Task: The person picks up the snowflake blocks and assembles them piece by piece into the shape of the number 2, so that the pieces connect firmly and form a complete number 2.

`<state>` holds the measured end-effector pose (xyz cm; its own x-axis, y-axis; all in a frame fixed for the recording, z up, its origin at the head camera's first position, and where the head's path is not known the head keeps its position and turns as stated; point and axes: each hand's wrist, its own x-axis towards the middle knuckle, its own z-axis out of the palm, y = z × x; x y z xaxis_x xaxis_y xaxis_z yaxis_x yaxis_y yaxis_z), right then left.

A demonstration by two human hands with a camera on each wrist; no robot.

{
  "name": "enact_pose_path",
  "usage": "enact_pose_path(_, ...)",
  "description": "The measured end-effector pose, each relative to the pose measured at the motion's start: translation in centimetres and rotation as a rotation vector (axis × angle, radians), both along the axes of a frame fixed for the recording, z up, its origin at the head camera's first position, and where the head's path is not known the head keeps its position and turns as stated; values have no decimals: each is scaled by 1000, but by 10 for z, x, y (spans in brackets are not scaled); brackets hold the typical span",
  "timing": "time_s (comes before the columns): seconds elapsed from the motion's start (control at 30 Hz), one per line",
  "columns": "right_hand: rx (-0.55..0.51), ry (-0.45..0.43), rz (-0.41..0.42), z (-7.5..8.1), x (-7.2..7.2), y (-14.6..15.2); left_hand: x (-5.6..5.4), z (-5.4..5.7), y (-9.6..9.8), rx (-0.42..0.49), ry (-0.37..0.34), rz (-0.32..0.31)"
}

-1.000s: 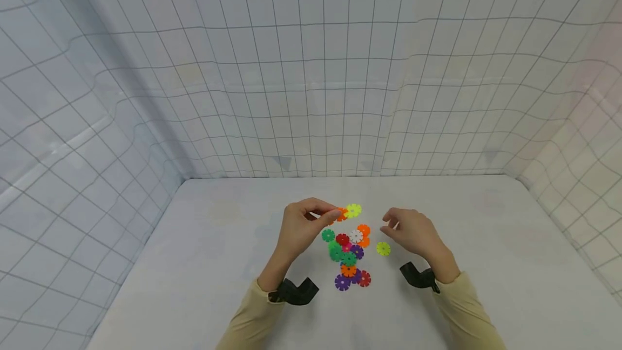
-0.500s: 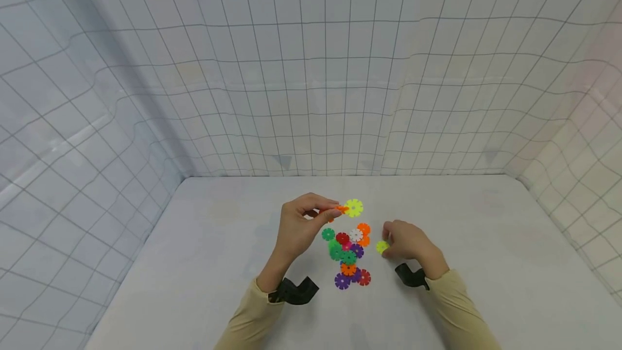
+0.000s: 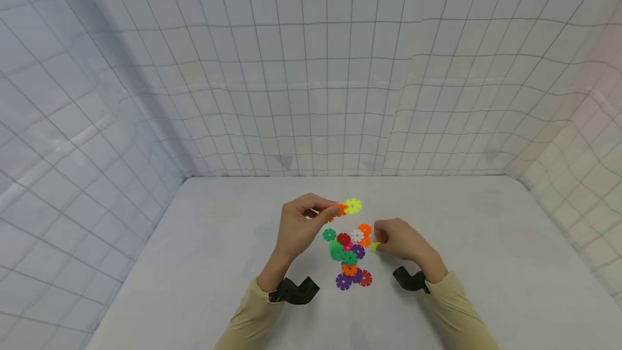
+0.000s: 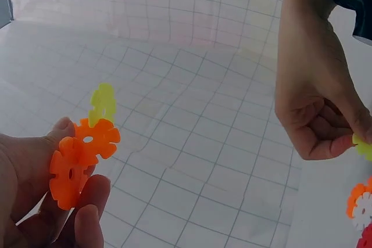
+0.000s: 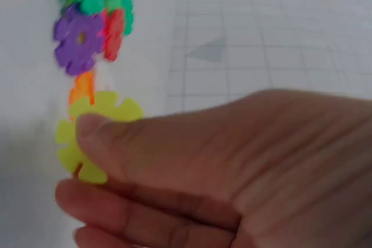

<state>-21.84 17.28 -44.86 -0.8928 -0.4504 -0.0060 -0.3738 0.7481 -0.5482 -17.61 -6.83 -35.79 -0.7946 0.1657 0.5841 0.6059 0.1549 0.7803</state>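
Two hands: both hovering low in the middle of the head view, both holding little notched plastic discs.
Left hand (image 3: 302,226): sitting just left of centre, thumb and fingers pinching a joined pair of orange discs (image 4: 68,181). Definitely gripping.
Top yellow disc (image 3: 353,206): sticking out past those fingertips, touching the orange pair, and sitting above the pile in the head view.
Right hand (image 3: 400,239): hanging out right of the pile, thumb pressing down on a second yellow disc (image 5: 104,104) with the fingers curling under it. Also gripping, and mostly hiding the thing in the head view; it's showing way better left of centre in the right wrist view.
Pile (image 3: 350,257): running down the lower middle, some bits overlapping. A white disc (image 3: 357,236) is lying near the top, a purple disc (image 3: 343,282) at the bottom, a dark red disc (image 3: 366,277) at bottom right.
Sleeves (image 3: 252,315): both showing tan, with black gadgets (image 3: 297,291) sitting at the wrists.
Backdrop: gridded sheet (image 3: 311,69) filling the upper half, white table (image 3: 233,242) filling the bottom.
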Motion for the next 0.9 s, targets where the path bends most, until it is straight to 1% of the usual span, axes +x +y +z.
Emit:
enact_pose_path(0.07,-37,50,36,6,4,-2,0,0,1,-4,1,1)
enact_pose_path(0.13,-109,108,53,14,9,-4,0,-1,1,-8,3,6)
enact_pose_path(0.23,-279,209,64,30,19,-6,0,-1,1,-15,13,18)
enact_pose_path(0.3,-407,248,59,40,26,-8,0,0,1,-18,20,18)
enact_pose_path(0.37,-516,269,50,49,33,-9,0,0,1,-21,32,16)
enact_pose_path(0.47,-654,247,34,60,44,-11,0,1,0,-18,45,9)
enact_pose_path(0.57,-767,196,33,68,51,-11,1,1,0,-17,57,10)
enact_pose_path(0.63,-828,146,40,71,56,-10,1,2,0,-15,68,8)
enact_pose_path(0.73,-882,96,42,73,60,-9,2,2,0,-11,89,0)
enact_pose_path(0.8,-894,102,41,74,62,-9,3,3,1,-10,101,-3)
enact_pose_path(0.9,-892,172,36,74,64,-10,5,4,1,-14,113,5)
